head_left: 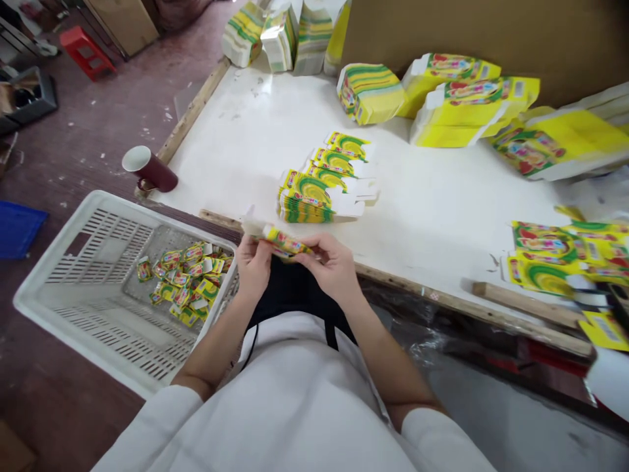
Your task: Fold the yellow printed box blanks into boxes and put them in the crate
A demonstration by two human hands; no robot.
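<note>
Both my hands hold one small yellow-green printed carton (285, 242) just in front of my body, at the near edge of the white table (442, 210). My left hand (254, 265) pinches its left end, where a white flap sticks up. My right hand (331, 264) grips its right end with curled fingers. Just beyond my hands, a stack of flat cartons (319, 190) of the same print lies fanned out on the table.
A white plastic crate (78, 275) at my left holds several folded cartons (184, 282). A dark red mug (147, 169) stands at the table's left corner. More carton stacks (462, 98) lie at the back and right (565, 255). A wooden stick (525, 305) lies near the front edge.
</note>
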